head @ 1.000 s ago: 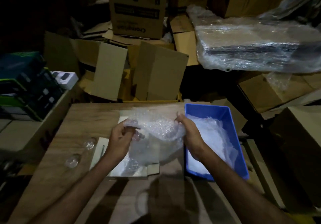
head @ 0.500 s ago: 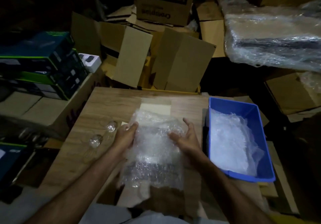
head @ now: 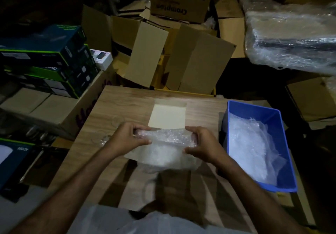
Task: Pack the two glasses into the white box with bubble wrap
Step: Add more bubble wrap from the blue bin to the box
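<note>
A: What are the hands doing, seen from the head camera?

B: Both grip a sheet of bubble wrap [head: 164,149] over the middle of the table [head: 116,99]. The left hand [head: 128,139] has its fingers curled round the wrap's left end; the right hand [head: 203,143] pinches the right end, thumb on top, fingers beneath.

A: And the box?

B: The white box [head: 168,114] lies on the table under the hands. Its pale flap shows just beyond the wrap; the wrap and hands cover the rest.

A: The glasses?

B: Dim and blurred. One glass [head: 118,121] stands on the table just beyond the left hand, and a second glass [head: 104,140] shows at that hand's left side, near the wrist. Neither is in the box, and I cannot tell whether the hand touches the nearer one.

A: Anything else close by?

B: A blue bin [head: 254,110] sits at the table's right edge, just beside the right hand, with more loose wrap inside. Open cartons [head: 196,64] stand beyond the table, and dark boxes [head: 54,55] are stacked to the left.
</note>
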Demonstrator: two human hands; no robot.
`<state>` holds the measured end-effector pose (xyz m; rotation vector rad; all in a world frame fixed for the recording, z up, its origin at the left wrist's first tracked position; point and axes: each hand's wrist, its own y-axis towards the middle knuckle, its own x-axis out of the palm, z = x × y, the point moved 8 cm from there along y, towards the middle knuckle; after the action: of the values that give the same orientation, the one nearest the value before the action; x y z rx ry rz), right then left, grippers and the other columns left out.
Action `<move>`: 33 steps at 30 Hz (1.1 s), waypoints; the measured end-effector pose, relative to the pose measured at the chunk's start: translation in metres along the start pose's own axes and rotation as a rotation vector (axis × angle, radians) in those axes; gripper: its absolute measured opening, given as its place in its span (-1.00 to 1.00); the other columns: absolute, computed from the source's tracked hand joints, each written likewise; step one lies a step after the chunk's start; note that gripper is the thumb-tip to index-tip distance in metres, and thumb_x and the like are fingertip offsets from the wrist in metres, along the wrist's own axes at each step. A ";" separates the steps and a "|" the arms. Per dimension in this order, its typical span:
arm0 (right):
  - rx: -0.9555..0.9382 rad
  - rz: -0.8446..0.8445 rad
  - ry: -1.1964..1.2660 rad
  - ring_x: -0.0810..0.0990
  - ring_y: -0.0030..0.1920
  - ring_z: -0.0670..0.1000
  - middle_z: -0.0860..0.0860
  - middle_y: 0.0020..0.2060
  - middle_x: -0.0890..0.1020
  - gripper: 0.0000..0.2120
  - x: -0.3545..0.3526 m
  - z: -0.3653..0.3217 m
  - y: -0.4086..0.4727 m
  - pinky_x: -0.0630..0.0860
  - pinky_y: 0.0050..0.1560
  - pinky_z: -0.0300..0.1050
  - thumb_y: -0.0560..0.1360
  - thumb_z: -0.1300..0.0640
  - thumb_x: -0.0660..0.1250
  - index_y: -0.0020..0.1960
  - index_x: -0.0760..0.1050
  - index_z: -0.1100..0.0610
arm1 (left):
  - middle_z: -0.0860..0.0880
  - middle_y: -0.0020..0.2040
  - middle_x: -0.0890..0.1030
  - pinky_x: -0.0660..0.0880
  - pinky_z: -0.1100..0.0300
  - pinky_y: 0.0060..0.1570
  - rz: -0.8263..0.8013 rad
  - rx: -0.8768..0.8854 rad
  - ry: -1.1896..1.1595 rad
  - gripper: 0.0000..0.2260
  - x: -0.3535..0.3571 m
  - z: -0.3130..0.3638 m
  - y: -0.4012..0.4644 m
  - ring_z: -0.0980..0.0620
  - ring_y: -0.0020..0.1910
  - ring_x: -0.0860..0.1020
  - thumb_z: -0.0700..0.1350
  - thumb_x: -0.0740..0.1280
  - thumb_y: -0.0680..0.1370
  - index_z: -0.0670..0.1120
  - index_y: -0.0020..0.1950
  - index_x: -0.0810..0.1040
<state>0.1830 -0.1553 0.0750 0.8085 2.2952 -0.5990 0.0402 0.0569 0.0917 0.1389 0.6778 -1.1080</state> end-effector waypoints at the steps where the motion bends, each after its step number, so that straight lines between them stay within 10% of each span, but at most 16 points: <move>1: -0.005 0.006 -0.039 0.60 0.08 -0.02 0.00 0.12 0.64 -0.34 -0.001 -0.001 0.002 0.60 0.14 -0.06 0.32 0.04 0.65 0.37 0.53 0.08 | 0.08 -0.13 0.74 0.67 0.02 -0.13 0.027 0.038 0.076 -0.81 -0.003 0.003 0.001 0.14 -0.15 0.69 -0.09 0.58 0.43 0.03 0.03 0.73; 4: 0.003 -0.014 0.007 0.61 -0.26 -0.05 -0.04 -0.26 0.68 -0.84 -0.007 0.004 0.008 0.58 -0.19 -0.03 0.39 0.02 0.59 -0.14 0.68 0.06 | 0.07 -0.03 0.62 0.56 0.20 -0.16 0.038 0.088 0.177 -0.91 -0.015 0.007 0.001 0.22 -0.07 0.58 0.02 0.47 0.53 0.06 -0.01 0.71; 7: -0.036 -0.119 0.287 0.57 -0.35 -0.07 -0.06 -0.40 0.62 -0.78 -0.011 0.005 0.009 0.47 -0.28 -0.13 0.45 0.06 0.57 -0.34 0.63 0.02 | 0.11 0.15 0.65 0.50 0.35 0.12 -0.049 0.055 -0.090 -0.79 -0.019 0.005 -0.001 0.32 0.13 0.57 0.03 0.35 0.61 0.06 0.21 0.66; 11: 0.079 -0.220 0.739 0.72 0.03 -0.04 0.03 -0.01 0.75 -0.83 -0.002 -0.002 -0.001 0.59 -0.08 -0.33 0.55 0.12 0.44 0.10 0.67 0.18 | 0.04 0.13 0.71 0.63 0.03 0.10 -0.117 -0.102 -0.450 -0.72 -0.002 -0.009 -0.007 0.05 0.12 0.68 0.00 0.39 0.59 0.03 0.30 0.56; 14: 0.206 -0.089 0.849 0.72 -0.07 -0.18 0.01 -0.01 0.75 -0.81 0.015 0.011 0.001 0.54 -0.23 -0.43 0.57 0.10 0.42 0.15 0.62 0.16 | 0.12 0.06 0.72 0.67 0.08 0.01 -0.134 -0.112 -0.416 -0.64 0.016 -0.021 -0.005 0.01 0.09 0.69 -0.17 0.50 0.51 0.04 0.25 0.51; 18: 0.327 0.021 0.946 0.70 0.09 -0.01 0.03 0.24 0.63 -0.23 0.044 0.040 -0.003 0.65 -0.10 -0.20 0.38 -0.01 0.61 0.47 0.32 0.01 | -0.12 0.52 0.39 0.49 -0.14 0.33 0.017 -0.190 -0.514 -0.28 0.018 -0.051 0.004 -0.15 0.46 0.42 -0.07 0.54 0.48 0.02 0.54 0.25; 22: 0.107 0.081 0.746 0.62 0.18 -0.05 -0.19 0.23 0.51 -0.04 0.055 0.042 -0.007 0.64 0.11 -0.03 0.42 0.18 0.58 0.57 0.05 -0.20 | -0.15 0.57 0.24 0.54 -0.12 0.21 0.157 -0.127 -0.254 -0.45 0.014 -0.061 0.016 -0.21 0.47 0.34 -0.18 0.33 0.64 0.14 0.54 0.17; 26: 0.036 0.219 0.452 0.59 0.18 -0.01 -0.08 0.29 0.53 -0.48 0.063 0.045 0.004 0.62 0.14 0.09 0.50 0.07 0.42 0.41 0.40 -0.19 | -0.16 0.28 0.58 0.50 0.26 -0.25 0.101 -0.073 -0.185 -0.82 0.023 -0.067 0.034 -0.03 -0.04 0.55 -0.14 0.29 0.66 0.12 0.16 0.58; 30: 0.038 0.190 0.079 0.49 0.16 -0.04 0.05 0.24 0.51 -0.55 0.074 0.051 0.026 0.42 0.12 -0.32 0.50 0.07 0.46 0.36 0.52 0.07 | -0.07 0.51 0.32 0.39 0.18 0.29 -0.156 -0.102 0.048 -0.39 0.038 -0.088 0.041 0.05 0.37 0.37 -0.02 0.55 0.47 0.01 0.49 0.43; 33: -0.015 0.070 -0.128 0.58 0.04 0.05 0.11 0.27 0.46 -0.40 0.092 0.050 0.037 0.59 0.09 -0.08 0.41 0.13 0.56 0.39 0.46 0.20 | -0.03 0.62 0.12 0.25 0.15 0.42 -0.228 -0.038 0.435 -0.16 0.050 -0.096 0.046 -0.03 0.53 0.27 0.03 0.59 0.41 -0.03 0.60 0.26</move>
<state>0.1715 -0.1222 -0.0307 0.8158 2.1439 -0.5850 0.0511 0.0801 -0.0228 0.2800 1.1234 -1.2964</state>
